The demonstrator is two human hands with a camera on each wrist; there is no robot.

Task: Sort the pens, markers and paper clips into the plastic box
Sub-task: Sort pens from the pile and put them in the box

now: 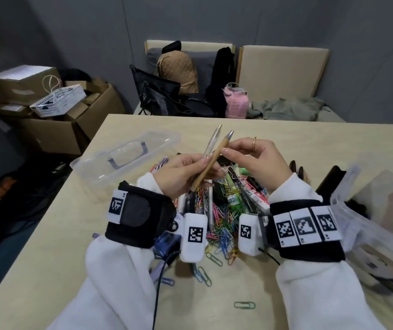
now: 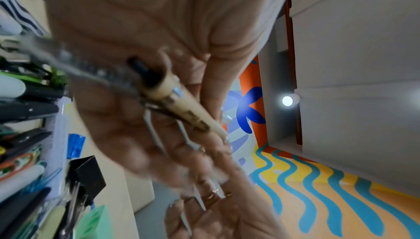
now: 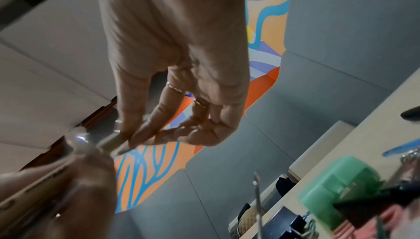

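Left grip (image 1: 186,173): curled round slim tan wooden pen (image 1: 211,163) and clear plastic pen (image 1: 211,144), mid-barrel, held above desk.
Right grip (image 1: 259,158): fingertips pinched at tan pen's upper barrel.
Handling: judged light, stiff, smooth; best taken mid-barrel.

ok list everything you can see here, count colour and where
wooden pen: one, tan, gripped by the left hand, tip pinched by the right hand
clear pen: one, transparent, in the left hand beside the wooden pen
paper clips: many, mixed colours, heaped on the table between the wrists
green paper clip: one, alone near the table's front edge
plastic lid: one, clear, on the table's left side
table: one, pale wood
cardboard boxes: several, brown, on the floor at left
left hand: holds both pens
right hand: pinches the wooden pen's tip
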